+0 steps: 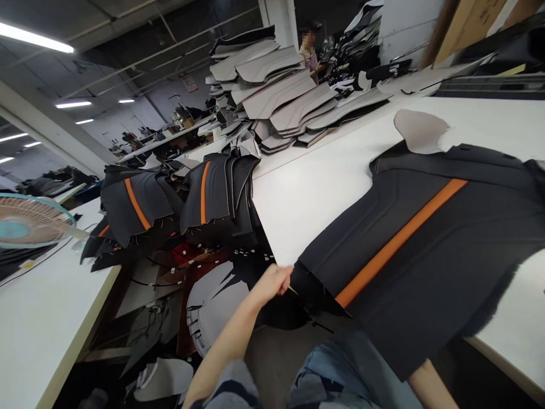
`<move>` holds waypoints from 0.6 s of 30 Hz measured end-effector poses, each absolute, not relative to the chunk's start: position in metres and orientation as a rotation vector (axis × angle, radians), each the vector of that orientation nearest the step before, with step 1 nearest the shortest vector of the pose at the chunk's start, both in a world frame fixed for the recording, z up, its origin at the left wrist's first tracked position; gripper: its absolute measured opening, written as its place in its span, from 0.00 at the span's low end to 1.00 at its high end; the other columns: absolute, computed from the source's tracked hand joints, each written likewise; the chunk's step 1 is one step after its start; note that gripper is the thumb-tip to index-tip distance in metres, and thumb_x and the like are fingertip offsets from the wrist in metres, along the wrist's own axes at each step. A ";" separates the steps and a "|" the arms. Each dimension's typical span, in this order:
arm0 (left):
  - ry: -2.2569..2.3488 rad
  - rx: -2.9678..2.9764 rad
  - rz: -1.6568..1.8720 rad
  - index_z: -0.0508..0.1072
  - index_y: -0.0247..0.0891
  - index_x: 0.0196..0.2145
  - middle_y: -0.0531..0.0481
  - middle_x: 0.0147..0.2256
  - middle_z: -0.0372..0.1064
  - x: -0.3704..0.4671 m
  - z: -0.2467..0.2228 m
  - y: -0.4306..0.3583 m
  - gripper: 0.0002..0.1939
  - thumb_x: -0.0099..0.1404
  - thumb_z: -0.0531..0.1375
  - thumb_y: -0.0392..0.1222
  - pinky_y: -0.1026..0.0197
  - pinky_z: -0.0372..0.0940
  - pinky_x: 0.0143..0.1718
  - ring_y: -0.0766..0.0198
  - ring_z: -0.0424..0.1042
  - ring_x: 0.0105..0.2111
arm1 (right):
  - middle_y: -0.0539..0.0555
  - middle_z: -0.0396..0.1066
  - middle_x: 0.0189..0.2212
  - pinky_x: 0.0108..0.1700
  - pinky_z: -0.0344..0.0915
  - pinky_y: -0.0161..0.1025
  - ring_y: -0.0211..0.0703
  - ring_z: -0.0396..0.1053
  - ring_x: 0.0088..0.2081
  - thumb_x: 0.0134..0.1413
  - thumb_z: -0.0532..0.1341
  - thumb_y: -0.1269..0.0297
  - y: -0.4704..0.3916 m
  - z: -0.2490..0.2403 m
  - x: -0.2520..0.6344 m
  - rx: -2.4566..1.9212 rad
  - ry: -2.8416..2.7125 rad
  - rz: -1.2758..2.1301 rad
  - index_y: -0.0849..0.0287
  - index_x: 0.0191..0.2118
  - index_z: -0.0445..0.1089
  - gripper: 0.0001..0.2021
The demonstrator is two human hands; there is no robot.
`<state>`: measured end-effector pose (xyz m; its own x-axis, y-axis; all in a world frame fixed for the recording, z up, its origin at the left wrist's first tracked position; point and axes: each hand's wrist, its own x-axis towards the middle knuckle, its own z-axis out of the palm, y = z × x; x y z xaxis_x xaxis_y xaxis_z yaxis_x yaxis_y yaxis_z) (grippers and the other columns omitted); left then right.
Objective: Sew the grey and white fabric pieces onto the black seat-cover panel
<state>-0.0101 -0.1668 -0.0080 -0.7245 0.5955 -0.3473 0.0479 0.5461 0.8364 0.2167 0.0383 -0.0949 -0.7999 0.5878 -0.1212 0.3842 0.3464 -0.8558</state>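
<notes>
The left hand (276,281) is clenched by the corner of a dark panel (438,255); whether it pinches the edge, I cannot tell. The panel, with its orange stripe (400,243), spreads to this hand's right over the counter (315,210), covering the right hand, whose state cannot be told. Ahead and left of the left hand droop more striped panels (219,193); farther ahead, gray pieces (279,96) are piled, a co-worker (310,59) behind them.

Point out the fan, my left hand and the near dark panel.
Fan (37,220): head view, on its grille.
Left hand (275,282): head view, on the back of the hand.
Dark panel (426,253): head view, on the dark area below its orange stripe.
</notes>
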 end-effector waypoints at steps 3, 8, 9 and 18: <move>2.058 0.325 1.157 0.67 0.34 0.19 0.50 0.15 0.61 0.033 -0.036 -0.187 0.36 0.58 0.45 0.71 0.65 0.54 0.16 0.67 0.61 0.14 | 0.55 0.69 0.42 0.40 0.69 0.42 0.43 0.69 0.40 0.60 0.56 0.53 0.021 -0.099 0.219 -0.780 -2.425 1.565 0.55 0.44 0.69 0.13; 2.169 0.112 1.451 0.67 0.34 0.39 0.43 0.34 0.70 0.075 -0.068 -0.143 0.32 0.62 0.42 0.67 0.62 0.64 0.28 0.61 0.70 0.31 | 0.53 0.74 0.34 0.39 0.71 0.37 0.47 0.72 0.38 0.54 0.54 0.44 0.016 -0.092 0.221 -0.411 -2.398 1.928 0.50 0.34 0.74 0.18; 2.208 0.124 1.499 0.67 0.35 0.39 0.43 0.35 0.69 0.078 -0.066 -0.134 0.29 0.63 0.43 0.64 0.60 0.64 0.32 0.60 0.69 0.34 | 0.52 0.75 0.35 0.39 0.71 0.37 0.48 0.72 0.39 0.53 0.55 0.45 0.019 -0.086 0.222 -0.381 -2.399 1.942 0.48 0.34 0.74 0.16; 2.618 1.478 0.829 0.71 0.38 0.26 0.41 0.28 0.69 0.083 -0.023 -0.111 0.09 0.59 0.53 0.41 0.51 0.62 0.36 0.51 0.68 0.35 | 0.52 0.73 0.33 0.37 0.68 0.33 0.44 0.72 0.36 0.59 0.49 0.47 0.026 -0.011 0.201 -0.521 -2.472 1.684 0.50 0.39 0.69 0.17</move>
<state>0.0828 -0.1107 -0.0226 -0.5505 0.8016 0.2330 0.7896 0.4094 0.4571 0.2015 0.0256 -0.0106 -0.9357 0.3372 -0.1041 0.2202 0.3275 -0.9188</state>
